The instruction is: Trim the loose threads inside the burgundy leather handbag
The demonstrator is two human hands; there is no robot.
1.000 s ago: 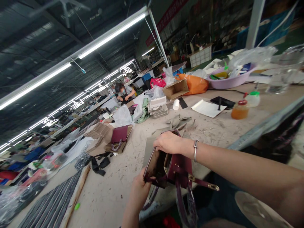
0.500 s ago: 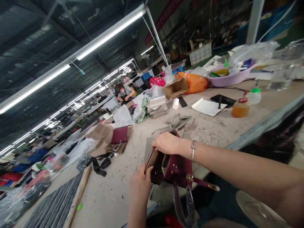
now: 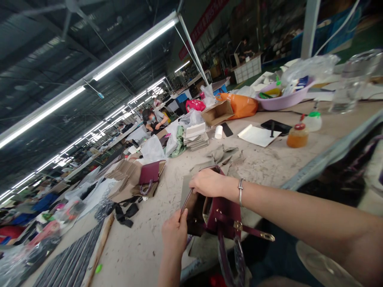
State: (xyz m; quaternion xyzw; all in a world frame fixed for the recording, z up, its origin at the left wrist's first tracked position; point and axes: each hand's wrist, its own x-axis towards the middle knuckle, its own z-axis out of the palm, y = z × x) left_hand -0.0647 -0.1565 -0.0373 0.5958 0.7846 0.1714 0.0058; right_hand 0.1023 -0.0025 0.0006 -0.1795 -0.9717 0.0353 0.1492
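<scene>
"Burgundy handbag [image 3: 231,205]?"
"Smooth, leather-like, low sheen. Strap-end plate [image 3: 267,236]: polished, gold-toned metal. Handles [image 3: 240,255]: wrapped in glossy clear film."
"Counter [image 3: 134,247]?"
"Matt, scuffed, stained."
"Other items?"
"Lilac basin [image 3: 284,103]: smooth plastic. Open box [image 3: 218,114]: matt brown cardboard. Bracelet [image 3: 240,193]: shiny silver-toned metal. Orange bag [image 3: 241,105]: creased, slightly glossy."

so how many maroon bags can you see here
2. One maroon bag is held at its edge by the left hand and right hand; the other bag is farther back, beside the stacked brown sheets. More may be hidden in the clutter.
</scene>
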